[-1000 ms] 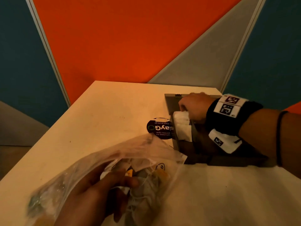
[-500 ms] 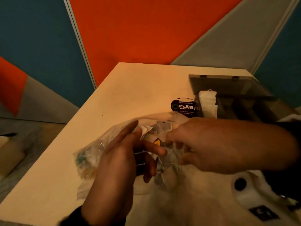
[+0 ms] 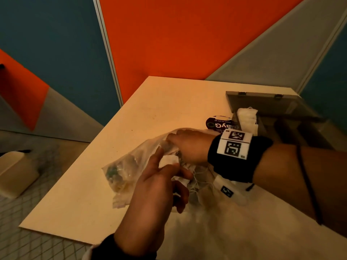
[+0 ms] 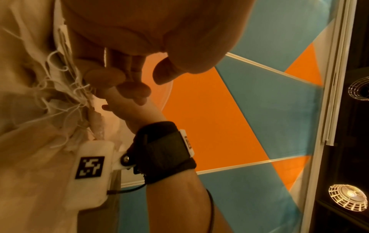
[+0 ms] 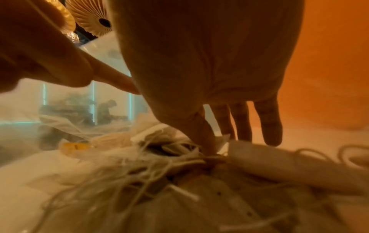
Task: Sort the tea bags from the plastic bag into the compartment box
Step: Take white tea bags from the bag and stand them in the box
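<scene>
A clear plastic bag full of tea bags with tangled strings lies on the table. My left hand grips the bag's mouth from the near side and holds it open. My right hand reaches into the mouth. In the right wrist view its thumb and forefinger pinch a tea bag in the pile, while the other fingers stay straight. The dark compartment box stands at the far right, with a stack of white tea bags in its left compartment.
The box lid stands open toward the wall. A black round label lies just left of the box. The table's left edge drops to a grid-patterned floor, where a pale block lies.
My right hand left the box, came across to the bag and went into its mouth. My left hand stayed on the bag and turned its opening toward the right hand.
</scene>
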`<state>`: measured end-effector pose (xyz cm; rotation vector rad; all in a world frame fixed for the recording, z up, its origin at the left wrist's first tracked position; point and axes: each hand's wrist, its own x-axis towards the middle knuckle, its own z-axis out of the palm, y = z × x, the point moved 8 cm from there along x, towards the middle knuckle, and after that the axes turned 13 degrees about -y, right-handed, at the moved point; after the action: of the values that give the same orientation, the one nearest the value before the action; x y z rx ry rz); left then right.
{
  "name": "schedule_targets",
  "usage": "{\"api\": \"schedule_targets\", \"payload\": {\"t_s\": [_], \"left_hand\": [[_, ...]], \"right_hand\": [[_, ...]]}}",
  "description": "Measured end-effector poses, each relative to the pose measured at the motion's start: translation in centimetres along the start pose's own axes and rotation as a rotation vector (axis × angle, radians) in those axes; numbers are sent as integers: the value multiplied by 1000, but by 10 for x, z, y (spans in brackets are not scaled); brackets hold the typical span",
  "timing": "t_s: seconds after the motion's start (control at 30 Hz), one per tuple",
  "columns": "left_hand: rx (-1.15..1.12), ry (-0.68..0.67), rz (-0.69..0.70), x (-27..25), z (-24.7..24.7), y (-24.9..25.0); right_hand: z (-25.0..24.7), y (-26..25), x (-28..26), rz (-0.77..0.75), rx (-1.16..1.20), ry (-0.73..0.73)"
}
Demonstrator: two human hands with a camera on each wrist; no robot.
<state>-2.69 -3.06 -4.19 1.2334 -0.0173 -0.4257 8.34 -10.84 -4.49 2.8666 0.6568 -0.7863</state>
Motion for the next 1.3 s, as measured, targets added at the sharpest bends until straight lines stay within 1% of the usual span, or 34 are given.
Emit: {"api": "schedule_targets", "payload": {"t_s": [0.1,0.17,0.2,0.27,0.37,0.5,0.6,0.67,0.8,0.87,0.93,1.0,1.07,1.1,1.2,1.3], "left_hand": [[-11,3,3,4,-1,-2],[-15,14,13,5,-3,-2],[-13,24,18,5,-4,-1],[-4,42,24,7,-4,1],[32,62,37,12,-2,4],[85,73,110,17,5,11],[58,51,129,22,13,13],[35,11,104,27,22,11],[117,-126,36,38,38,-2],[163,-161,19,41,40,-7],[225,-139,43,43,37,-7],[364,-130,92,45,35,-1],[515,-145,113,46,36,3],[540,-145,120,46,36,5],[472,-98,130,47,35,7],[413,-55,113,48,38,2]], "right_hand": [[-13,6,-5,-23,35,138],[-23,18,-14,-2,81,245],[-26,25,-19,14,113,282],[-30,37,-29,22,206,311],[-33,43,-53,-9,399,274],[-21,48,-92,-13,677,201],[-8,49,-110,-43,827,139],[1,52,-119,-50,890,104],[14,61,-134,-26,950,111],[18,67,-139,12,965,133],[21,73,-143,39,980,143],[26,78,-147,70,964,136],[30,85,-153,111,937,113],[33,88,-157,128,927,94],[42,90,-165,127,906,-8],[48,77,-169,47,916,-114]]}}
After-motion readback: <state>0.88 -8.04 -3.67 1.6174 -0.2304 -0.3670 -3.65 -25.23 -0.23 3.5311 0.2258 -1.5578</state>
